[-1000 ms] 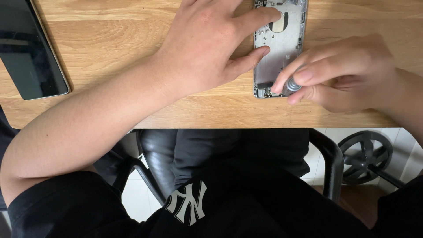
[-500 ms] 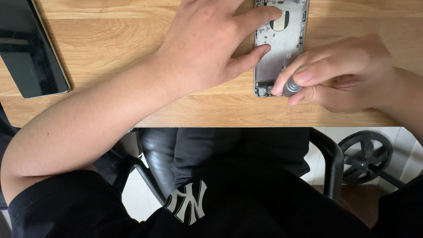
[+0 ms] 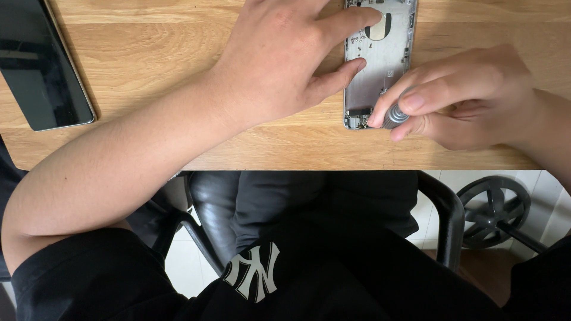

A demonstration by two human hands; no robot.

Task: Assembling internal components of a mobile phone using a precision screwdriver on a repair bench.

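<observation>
An opened grey phone shell point(image 3: 380, 65) lies flat on the wooden table point(image 3: 178, 59) with its insides facing up. My left hand point(image 3: 285, 59) presses on it, two fingers resting on its left side and upper middle. My right hand point(image 3: 464, 98) pinches a small silver screwdriver point(image 3: 394, 116) upright over the shell's lower right corner. The tip of the screwdriver is hidden by my fingers.
A dark phone screen panel point(image 3: 38, 65) lies at the table's left edge. Below the table's front edge I see my black shirt, a black chair with an armrest point(image 3: 446, 214) and a wheel point(image 3: 493, 208) on the floor at the right.
</observation>
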